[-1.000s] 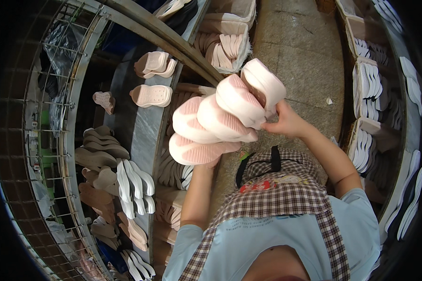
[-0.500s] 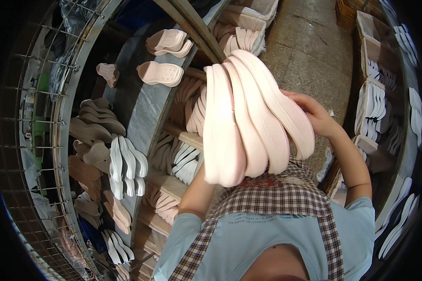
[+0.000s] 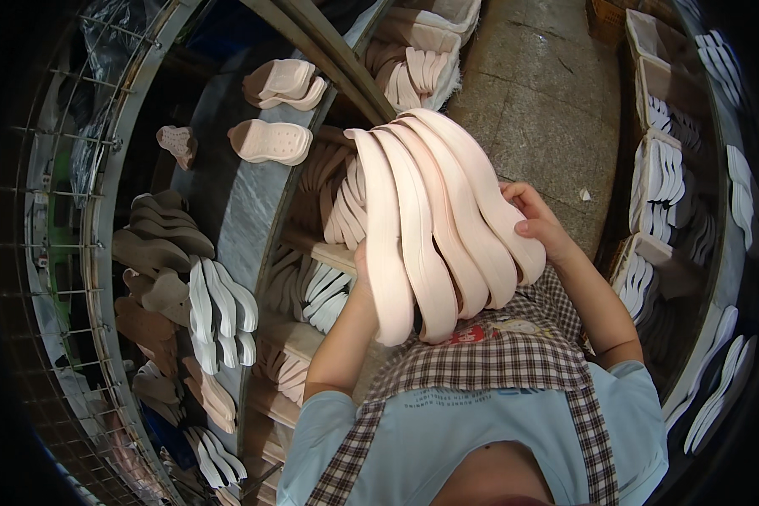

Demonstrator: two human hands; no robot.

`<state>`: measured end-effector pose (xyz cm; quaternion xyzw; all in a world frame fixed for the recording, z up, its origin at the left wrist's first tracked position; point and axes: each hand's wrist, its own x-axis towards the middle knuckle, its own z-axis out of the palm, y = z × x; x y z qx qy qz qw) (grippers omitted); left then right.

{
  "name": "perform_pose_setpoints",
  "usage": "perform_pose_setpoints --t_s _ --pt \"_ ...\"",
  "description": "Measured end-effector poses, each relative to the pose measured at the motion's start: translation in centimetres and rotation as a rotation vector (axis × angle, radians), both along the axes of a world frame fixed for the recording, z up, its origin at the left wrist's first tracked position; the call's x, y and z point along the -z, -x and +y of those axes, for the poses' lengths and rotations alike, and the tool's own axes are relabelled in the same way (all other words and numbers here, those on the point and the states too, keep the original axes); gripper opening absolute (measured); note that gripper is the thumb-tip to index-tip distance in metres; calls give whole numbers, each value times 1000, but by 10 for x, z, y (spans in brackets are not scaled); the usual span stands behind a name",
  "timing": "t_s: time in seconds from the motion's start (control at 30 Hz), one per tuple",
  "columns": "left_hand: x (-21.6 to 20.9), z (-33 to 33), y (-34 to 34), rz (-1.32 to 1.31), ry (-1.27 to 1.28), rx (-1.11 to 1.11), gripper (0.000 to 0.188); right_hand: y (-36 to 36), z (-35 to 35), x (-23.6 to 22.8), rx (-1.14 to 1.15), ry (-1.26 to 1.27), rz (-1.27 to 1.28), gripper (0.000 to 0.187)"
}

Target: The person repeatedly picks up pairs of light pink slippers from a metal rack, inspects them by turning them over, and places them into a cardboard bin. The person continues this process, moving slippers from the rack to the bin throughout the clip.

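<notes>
Several pale pink shoe soles (image 3: 434, 223), lined up side by side on edge, are held in front of my chest. My right hand (image 3: 538, 221) grips the right end of the stack, thumb on the near side and fingers curled at the edge. At the left side, my left hand (image 3: 363, 263) presses against the outermost sole; most of its fingers are hidden behind the stack. Narrow dark gaps show between the soles towards their lower ends.
To the left, a grey metal table (image 3: 257, 194) carries pink soles (image 3: 270, 142), white soles (image 3: 219, 308) and brown soles (image 3: 164, 228). A wire mesh guard (image 3: 101, 169) curves beyond it. Lined baskets of soles (image 3: 422, 72) stand under the table. More baskets (image 3: 659, 181) line the right side.
The stack has come slightly down and left, and its soles have spread and turned so more edges show. My right hand has moved lower, its thumb now visible on the soles.
</notes>
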<state>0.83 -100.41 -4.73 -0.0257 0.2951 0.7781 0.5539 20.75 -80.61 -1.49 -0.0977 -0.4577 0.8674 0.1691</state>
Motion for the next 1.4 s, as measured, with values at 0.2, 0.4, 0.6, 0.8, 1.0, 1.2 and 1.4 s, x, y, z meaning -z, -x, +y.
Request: perform_pose_setpoints --t_s 0.2,0.4,0.6,0.8,1.0,1.2,1.4 --pt "-7 10 5 30 2 43 52 8 -13 -22 38 -306 -85 70" --pt "-18 -12 -6 38 -44 96 52 18 -14 -60 -18 229 82 71" --pt "-18 -27 -16 -21 -177 132 52 15 -2 -45 67 314 77 79" --pt "-18 -13 -21 -124 -336 198 53 21 -28 -5 -40 346 106 82" --pt "-23 3 -24 -228 -466 239 53 17 -29 18 -87 786 415 71" --pt "-25 16 -27 -264 -512 269 53 5 -27 16 13 590 194 77" --pt "-26 23 -26 -247 -504 277 53 8 -31 21 -6 514 172 81"
